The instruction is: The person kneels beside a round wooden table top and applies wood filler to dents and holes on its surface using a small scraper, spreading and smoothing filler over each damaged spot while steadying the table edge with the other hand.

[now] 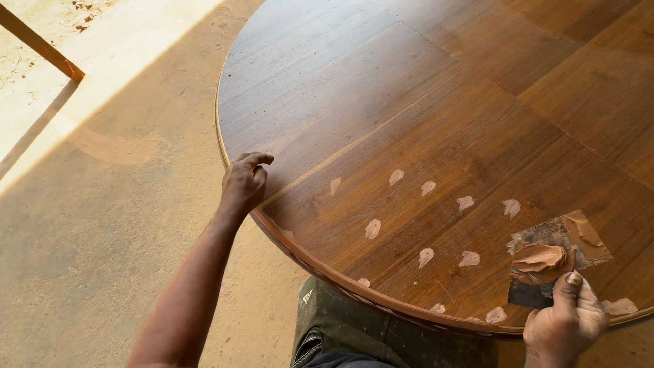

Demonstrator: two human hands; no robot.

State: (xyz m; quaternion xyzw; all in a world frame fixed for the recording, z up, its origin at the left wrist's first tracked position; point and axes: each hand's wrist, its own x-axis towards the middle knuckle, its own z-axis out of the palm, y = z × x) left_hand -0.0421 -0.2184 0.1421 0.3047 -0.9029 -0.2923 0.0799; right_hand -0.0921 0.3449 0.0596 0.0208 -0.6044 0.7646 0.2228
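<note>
Here my right hand [565,324] pinches the putty scraper [550,255] flat near the round tabletop's [422,102] edge; its thin blade is stiff, the tan filler [538,257] soft and smeary, so I grip the bare lower corner. My left hand [243,182] rests with curled fingers on the rim, holding nothing.

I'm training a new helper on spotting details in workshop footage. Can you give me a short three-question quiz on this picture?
1. True or false: the left hand rests on the edge of the round wooden table.
2. What does the right hand hold? A) a hammer B) a flat scraper loaded with tan filler C) a brush
3. Fill in: pale filler dabs dot the table near its ____ edge.

Key: 1 true; 2 B; 3 near (the person's side).
</note>
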